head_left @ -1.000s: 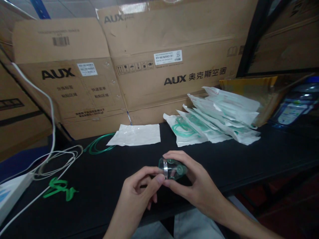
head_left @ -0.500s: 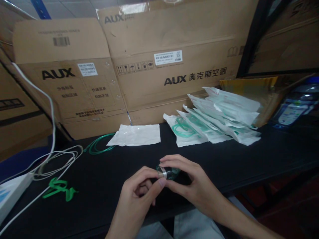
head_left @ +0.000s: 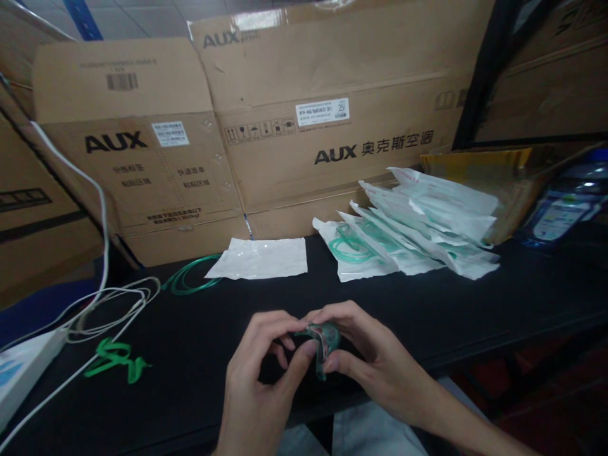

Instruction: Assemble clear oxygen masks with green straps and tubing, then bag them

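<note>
Above the front part of the table, both hands pinch a small see-through green oxygen mask. My left hand grips its left edge between thumb and fingers. My right hand holds the other side, thumb low and fingers curled over the top. Part of the mask is hidden behind the fingers. Beyond the hands lies a flat white pouch, with a coil of green tubing at its left end. To the right, several white and clear pouches overlap, green tubing showing inside.
Large cardboard boxes stand along the back of the black table. At left are white cables, a white power strip and a bundle of green straps. A blue-capped bottle stands at far right.
The mask has been turned in my hands, so its curved green edge now shows instead of the metal strip. My left fingers have shifted onto its upper edge. The view has moved slightly.
</note>
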Demonstrator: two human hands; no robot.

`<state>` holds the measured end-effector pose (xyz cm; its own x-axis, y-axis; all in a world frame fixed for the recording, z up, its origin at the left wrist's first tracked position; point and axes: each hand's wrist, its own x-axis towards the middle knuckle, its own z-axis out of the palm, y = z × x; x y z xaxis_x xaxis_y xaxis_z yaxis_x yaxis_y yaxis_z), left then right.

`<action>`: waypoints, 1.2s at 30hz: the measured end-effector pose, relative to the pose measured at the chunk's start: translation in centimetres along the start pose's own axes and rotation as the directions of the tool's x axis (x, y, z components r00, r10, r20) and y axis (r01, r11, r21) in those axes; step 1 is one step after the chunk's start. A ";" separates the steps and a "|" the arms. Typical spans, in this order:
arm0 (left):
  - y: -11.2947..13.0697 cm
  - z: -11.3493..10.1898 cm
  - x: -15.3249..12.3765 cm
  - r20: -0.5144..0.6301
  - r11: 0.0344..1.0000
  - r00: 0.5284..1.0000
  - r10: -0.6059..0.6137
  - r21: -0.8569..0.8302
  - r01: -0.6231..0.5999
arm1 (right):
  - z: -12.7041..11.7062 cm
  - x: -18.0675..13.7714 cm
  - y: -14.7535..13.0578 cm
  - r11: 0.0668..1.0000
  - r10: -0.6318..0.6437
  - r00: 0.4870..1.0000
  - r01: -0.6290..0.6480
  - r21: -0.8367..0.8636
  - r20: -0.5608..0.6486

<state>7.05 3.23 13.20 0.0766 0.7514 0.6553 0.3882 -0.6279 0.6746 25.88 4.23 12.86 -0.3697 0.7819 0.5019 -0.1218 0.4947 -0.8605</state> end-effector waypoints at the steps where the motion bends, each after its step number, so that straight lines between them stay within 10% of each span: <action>1: 0.0 0.0 -0.1 -0.014 1.000 1.000 0.020 0.013 -0.019 | 0.0 -0.1 0.0 1.000 -0.006 1.000 0.006 0.004 0.019; 17: -0.3 -0.3 -0.4 -0.039 0.992 0.993 0.115 0.062 -0.112 | 0.1 0.3 0.0 0.991 -0.095 0.994 0.099 -0.095 0.050; 36: -1.4 0.1 -0.4 -0.018 0.986 0.989 -0.149 -0.081 0.147 | 0.2 0.4 0.0 0.968 -0.057 0.997 0.069 -0.243 0.054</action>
<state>6.62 3.82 11.97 0.0015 0.8328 0.5536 0.3195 -0.5250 0.7889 25.55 4.46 13.04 -0.4114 0.7307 0.5448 0.0806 0.6246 -0.7768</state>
